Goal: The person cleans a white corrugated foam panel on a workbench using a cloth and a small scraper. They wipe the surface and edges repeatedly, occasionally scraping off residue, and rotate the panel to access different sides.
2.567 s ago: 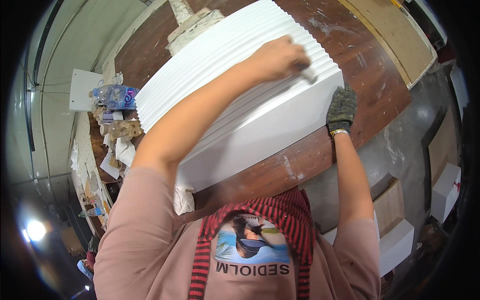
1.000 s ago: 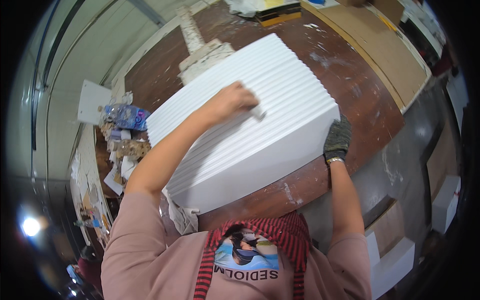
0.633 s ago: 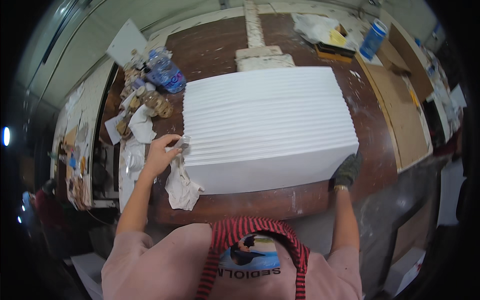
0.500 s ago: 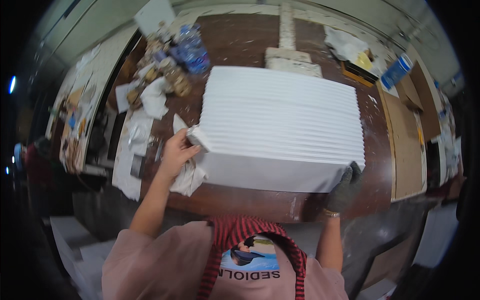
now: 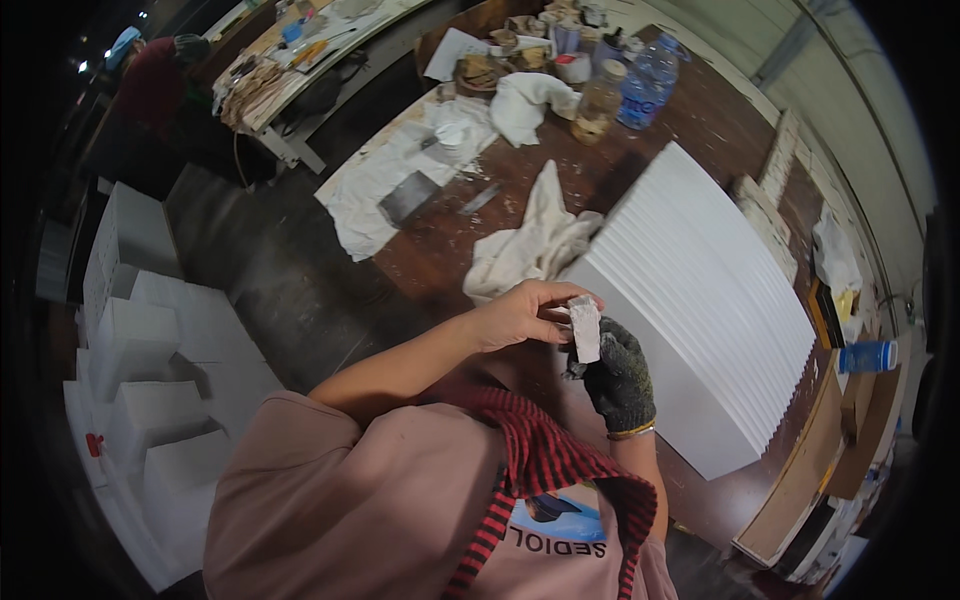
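So half a second back both my hands were out on the corners of the big ribbed white block (image 5: 700, 300), now they've come in close to my chest and I'm turned more to the left. My bare left hand (image 5: 520, 312) and gloved right hand (image 5: 618, 375) are both pinched shut on a small whitish sanding pad (image 5: 584, 328), held upright between them just off the block's near corner. The block lies flat on the brown workbench (image 5: 450, 235), its near end close to the bench edge, crumpled white rags (image 5: 535, 245) touching its left side. Open dark floor on my left, then stacked white foam blocks (image 5: 150, 350). Far end of the bench is cluttered: a clear plastic bottle with a blue label (image 5: 648, 75), a brownish jar (image 5: 598, 100). A blue can (image 5: 868, 355) sits off to the right
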`<action>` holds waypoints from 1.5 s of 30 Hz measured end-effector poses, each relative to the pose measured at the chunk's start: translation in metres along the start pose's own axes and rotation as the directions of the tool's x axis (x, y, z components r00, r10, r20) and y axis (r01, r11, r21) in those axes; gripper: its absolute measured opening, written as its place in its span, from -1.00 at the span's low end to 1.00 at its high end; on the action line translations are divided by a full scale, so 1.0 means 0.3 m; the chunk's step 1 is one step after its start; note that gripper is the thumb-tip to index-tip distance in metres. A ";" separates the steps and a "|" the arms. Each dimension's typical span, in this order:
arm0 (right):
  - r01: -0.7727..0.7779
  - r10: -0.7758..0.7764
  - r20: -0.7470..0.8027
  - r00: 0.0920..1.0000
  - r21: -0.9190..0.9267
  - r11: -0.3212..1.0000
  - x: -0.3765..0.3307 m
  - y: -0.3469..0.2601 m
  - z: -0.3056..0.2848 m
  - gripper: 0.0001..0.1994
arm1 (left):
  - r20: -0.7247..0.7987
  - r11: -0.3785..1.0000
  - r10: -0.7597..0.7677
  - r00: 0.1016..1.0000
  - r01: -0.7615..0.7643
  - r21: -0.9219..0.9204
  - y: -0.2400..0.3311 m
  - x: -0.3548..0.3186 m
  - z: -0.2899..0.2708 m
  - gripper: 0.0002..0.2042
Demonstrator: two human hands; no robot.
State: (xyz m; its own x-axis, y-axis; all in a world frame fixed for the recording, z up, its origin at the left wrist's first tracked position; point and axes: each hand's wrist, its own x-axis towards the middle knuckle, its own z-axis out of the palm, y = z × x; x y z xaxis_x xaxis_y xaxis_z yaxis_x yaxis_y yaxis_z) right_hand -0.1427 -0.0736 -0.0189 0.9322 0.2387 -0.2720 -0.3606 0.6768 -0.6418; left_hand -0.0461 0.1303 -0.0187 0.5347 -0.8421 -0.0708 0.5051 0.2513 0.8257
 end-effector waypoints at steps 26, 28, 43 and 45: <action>0.263 -0.340 -0.170 0.925 -0.360 0.895 0.694 0.364 0.296 -0.74 | -0.212 0.057 0.721 0.660 0.249 0.967 0.510 -0.009 -0.959 -0.89; 0.096 -0.111 -0.265 0.958 -0.066 0.993 0.701 0.349 0.283 -0.73 | -0.132 -0.103 0.657 0.742 0.262 0.960 0.513 0.030 -0.960 -0.89; 0.172 -0.209 -0.279 0.937 -0.152 0.973 0.742 0.359 0.150 -0.85 | -0.217 0.104 0.634 0.743 0.196 0.975 0.504 0.047 -0.987 -0.89; 0.182 -0.233 -0.325 0.917 -0.180 0.967 0.766 0.340 0.157 -0.87 | -0.345 0.341 0.619 0.706 0.154 0.927 0.486 0.031 -1.010 -0.91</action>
State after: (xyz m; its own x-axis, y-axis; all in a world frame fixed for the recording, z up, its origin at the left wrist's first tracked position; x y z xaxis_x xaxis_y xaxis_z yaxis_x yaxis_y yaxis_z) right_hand 0.0362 0.0832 -0.1129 0.9286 -0.1651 -0.3322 -0.1840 0.5727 -0.7988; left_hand 0.2377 0.3038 -0.0684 0.9238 -0.2738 0.2678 -0.3732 -0.4869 0.7897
